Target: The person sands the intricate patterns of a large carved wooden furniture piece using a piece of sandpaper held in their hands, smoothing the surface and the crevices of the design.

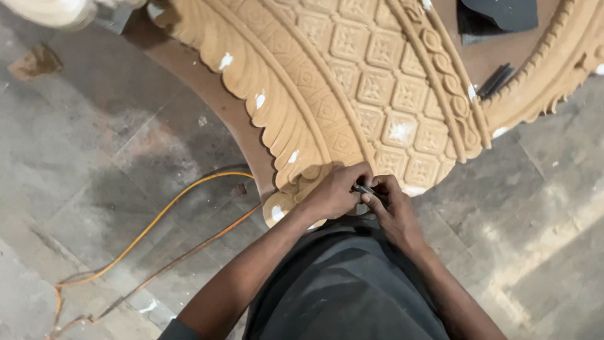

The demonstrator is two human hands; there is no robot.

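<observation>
A large carved wooden panel [352,82] with leaf borders and a grid of square flower motifs fills the top middle of the head view. Both my hands meet at its near lower edge. My left hand [336,192] rests on the carved leaf border and pinches a small dark metal tool [363,188]. My right hand [390,208] closes around the same tool from the right. The tool's tip is hidden between my fingers. White filler patches dot the carving.
An orange cable [157,220] and a thinner brown one snake over the grey stone floor at the left. A second carved curved piece [553,75] lies at the top right. Dark sheets [497,16] and thin dark tools [497,80] rest on the brown board.
</observation>
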